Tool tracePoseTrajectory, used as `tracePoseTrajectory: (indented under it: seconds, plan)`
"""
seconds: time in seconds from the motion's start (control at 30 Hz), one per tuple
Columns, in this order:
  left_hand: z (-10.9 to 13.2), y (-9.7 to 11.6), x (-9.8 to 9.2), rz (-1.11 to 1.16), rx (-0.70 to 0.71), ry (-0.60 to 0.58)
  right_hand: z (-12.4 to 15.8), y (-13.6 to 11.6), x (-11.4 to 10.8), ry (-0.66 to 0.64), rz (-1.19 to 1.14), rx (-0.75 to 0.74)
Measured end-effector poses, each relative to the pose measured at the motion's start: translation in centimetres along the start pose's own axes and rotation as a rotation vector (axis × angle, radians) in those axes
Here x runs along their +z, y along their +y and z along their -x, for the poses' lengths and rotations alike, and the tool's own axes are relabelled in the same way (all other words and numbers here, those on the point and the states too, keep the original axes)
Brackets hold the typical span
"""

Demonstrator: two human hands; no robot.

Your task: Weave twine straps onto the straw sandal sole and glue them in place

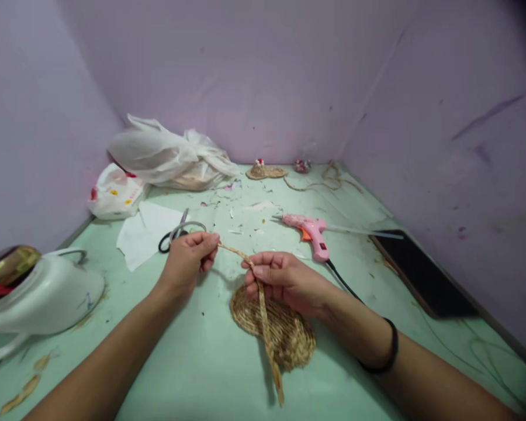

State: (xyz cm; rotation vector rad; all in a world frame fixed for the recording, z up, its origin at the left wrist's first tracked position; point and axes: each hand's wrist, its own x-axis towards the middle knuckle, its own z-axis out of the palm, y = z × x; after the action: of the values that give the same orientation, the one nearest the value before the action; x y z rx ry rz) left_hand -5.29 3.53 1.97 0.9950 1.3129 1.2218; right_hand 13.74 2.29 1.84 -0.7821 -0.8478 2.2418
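A strip of braided straw cord (263, 316) runs between my two hands, its loose tail hanging down toward me. My left hand (190, 257) pinches one end between thumb and fingers. Further along the cord, my right hand (280, 279) is closed on it, with the thumb pressed against the fingers. Below the right hand lies a woven straw sole or slipper shape (245, 310) on the table, partly covered by the cord and the hand. Just behind the left hand are scissors (182, 228), partly hidden by it.
A pink glue gun (309, 231) with a glue stick lies beyond my right hand, near a dark phone or tablet (425, 275). A small straw slipper (267, 172) and a white plastic bag (170, 152) are at the back. White paper (142, 231) and a pale pitcher (65, 286) are left.
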Motion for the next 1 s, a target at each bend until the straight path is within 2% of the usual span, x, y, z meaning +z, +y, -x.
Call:
tracePoseTrajectory:
  seconds: [0.13,0.3,0.43,0.77,0.9,1.0]
  plan:
    - [0.1,0.2,0.3,0.146,-0.057,-0.032,-0.1,0.2,0.0,-0.018,0.003,-0.027]
    - [-0.2,0.0,0.1,0.221,-0.062,0.003,0.2,0.5,0.3,-0.109,-0.009,0.033]
    - [-0.5,0.0,-0.1,0.264,-0.081,0.025,0.2,0.5,0.5,-0.103,-0.002,0.048]
    - [-1.5,1.7,-2.0,0.357,0.072,0.185,0.0,1.1,0.0,-0.094,0.006,0.082]
    - [-1.6,1.8,-2.3,0.379,0.076,0.214,0.0,0.9,-0.1,-0.093,0.117,-0.002]
    - [-1.5,1.5,-1.8,0.391,0.03,0.204,0.6,0.5,0.5,-0.182,0.251,-0.038]
